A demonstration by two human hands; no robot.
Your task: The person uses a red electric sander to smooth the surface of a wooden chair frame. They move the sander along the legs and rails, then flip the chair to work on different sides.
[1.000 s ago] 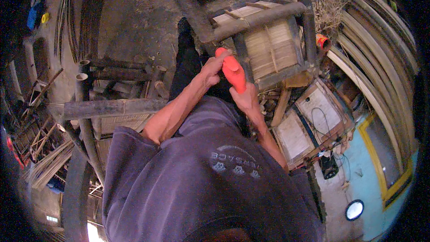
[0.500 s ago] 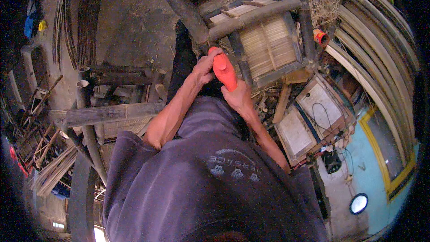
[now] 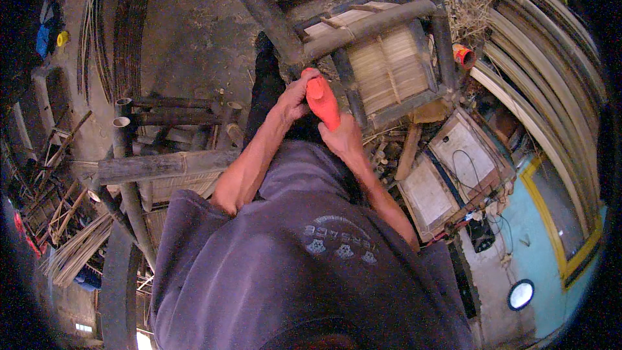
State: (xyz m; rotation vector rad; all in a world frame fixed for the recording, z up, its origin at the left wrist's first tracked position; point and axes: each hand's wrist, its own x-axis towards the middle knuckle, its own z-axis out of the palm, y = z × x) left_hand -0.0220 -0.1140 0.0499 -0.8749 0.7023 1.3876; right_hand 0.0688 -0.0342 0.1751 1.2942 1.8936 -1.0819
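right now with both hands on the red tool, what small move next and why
Probably steady the red tool and check its far end against the bamboo frame: the left hand and right hand both grip it, but contact is unclear.

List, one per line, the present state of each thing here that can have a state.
left grip: closed on the red tool
right grip: closed on its near end
red tool: held at both ends
bamboo frame: joined, slatted panel fitted
red container: open
thin strips: loosely bunched
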